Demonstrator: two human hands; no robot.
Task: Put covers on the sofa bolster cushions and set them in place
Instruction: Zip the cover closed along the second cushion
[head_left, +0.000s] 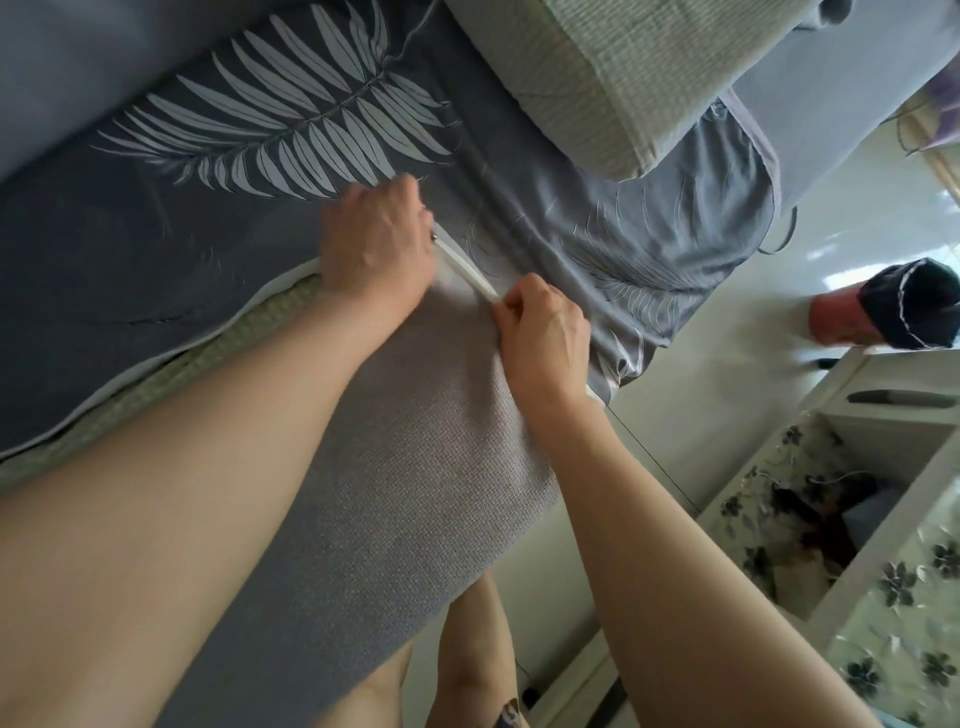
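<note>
A grey bolster cover (395, 467) lies over a green woven cushion (156, 395), whose edge shows along the cover's open side. A white zipper strip (467, 270) runs between my two hands. My left hand (379, 244) grips the cover at the zipper's far end, where a small metal pull shows by its knuckles. My right hand (545, 327) pinches the near end of the zipper strip. A second, uncovered green cushion (613, 88) lies further back on the sofa.
The sofa seat wears a dark grey cover with a white leaf print (291, 119). To the right stands a white table with a floral top (852, 561). A pink foot in a dark sleeve of cloth (883, 312) shows on the pale floor.
</note>
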